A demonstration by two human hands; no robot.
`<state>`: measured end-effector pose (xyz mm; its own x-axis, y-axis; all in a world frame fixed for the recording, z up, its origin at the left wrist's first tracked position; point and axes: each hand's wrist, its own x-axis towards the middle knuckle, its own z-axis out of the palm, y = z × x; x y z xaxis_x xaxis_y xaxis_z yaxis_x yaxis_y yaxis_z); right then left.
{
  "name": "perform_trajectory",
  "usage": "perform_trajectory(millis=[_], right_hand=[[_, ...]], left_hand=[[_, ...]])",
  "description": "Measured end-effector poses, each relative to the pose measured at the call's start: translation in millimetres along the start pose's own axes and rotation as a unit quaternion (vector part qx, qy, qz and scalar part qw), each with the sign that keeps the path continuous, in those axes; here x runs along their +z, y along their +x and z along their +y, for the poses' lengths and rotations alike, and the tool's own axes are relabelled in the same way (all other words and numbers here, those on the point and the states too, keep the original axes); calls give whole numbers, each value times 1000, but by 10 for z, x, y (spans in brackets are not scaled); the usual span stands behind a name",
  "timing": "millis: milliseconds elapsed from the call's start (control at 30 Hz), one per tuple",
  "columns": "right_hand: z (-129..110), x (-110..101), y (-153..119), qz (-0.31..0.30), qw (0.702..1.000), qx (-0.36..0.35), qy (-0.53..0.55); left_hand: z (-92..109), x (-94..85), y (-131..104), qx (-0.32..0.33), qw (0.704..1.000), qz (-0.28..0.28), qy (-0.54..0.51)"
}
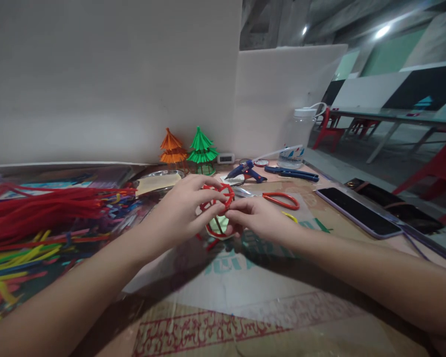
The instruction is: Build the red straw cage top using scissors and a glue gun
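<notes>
head view: the red frame (229, 192) sits between both hands, nearer the person than the glue gun (241, 171) and slightly to its left. the left hand (184, 208) has its fingers curved over the top, thumb and fingers pinching the rim. the right hand (255, 214) has thumb and forefinger pressed together at the frame's right edge; the exact bit between them is hidden.

to do this well, i'd let the left hand only steady the ring, since a hard squeeze could bend it out of round, and let the right fingertips press the join lightly until it holds. fingertips are best off any fresh glue, which may be hot.

the orange tower (170, 144) and green tower (201, 146) stand behind and left of the glue gun; the red-handled tool (282, 200) lies in front and right of it, the phone (359, 210) farther right.

no brand is readable. the teal lettering (223, 266) in front of the glue gun is too blurred and covered to read, and the small display (225, 158) just behind it is too tiny.
</notes>
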<state>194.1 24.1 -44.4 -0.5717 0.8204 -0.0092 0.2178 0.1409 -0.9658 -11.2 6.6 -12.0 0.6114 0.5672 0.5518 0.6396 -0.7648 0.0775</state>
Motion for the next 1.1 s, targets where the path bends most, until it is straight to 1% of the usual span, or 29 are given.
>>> perform_trajectory(millis=[100,267,433,633,733,867,1000,1100], right_hand=[[4,4,-21,-1,999,-28,-46],[20,37,-44,-3,998,-31,-59],[37,56,-56,-2,991,-54,-123],[44,53,-63,-3,990,-57,-130],[56,41,-47,9,991,-67,-118],[139,13,-5,29,992,-80,-98],[279,16,24,63,979,-109,-163],[354,41,27,69,967,-127,-208]], left_hand=[[44,-21,-7,-2,1000,-2,5],[75,-42,-7,-4,1000,-17,12],[103,-68,-6,-5,1000,-26,6],[125,-107,-12,-6,999,-36,20],[116,-64,-17,9,999,-11,47],[43,97,-29,57,993,37,97],[-24,219,-41,108,986,64,107],[-37,234,-54,114,984,79,114]])
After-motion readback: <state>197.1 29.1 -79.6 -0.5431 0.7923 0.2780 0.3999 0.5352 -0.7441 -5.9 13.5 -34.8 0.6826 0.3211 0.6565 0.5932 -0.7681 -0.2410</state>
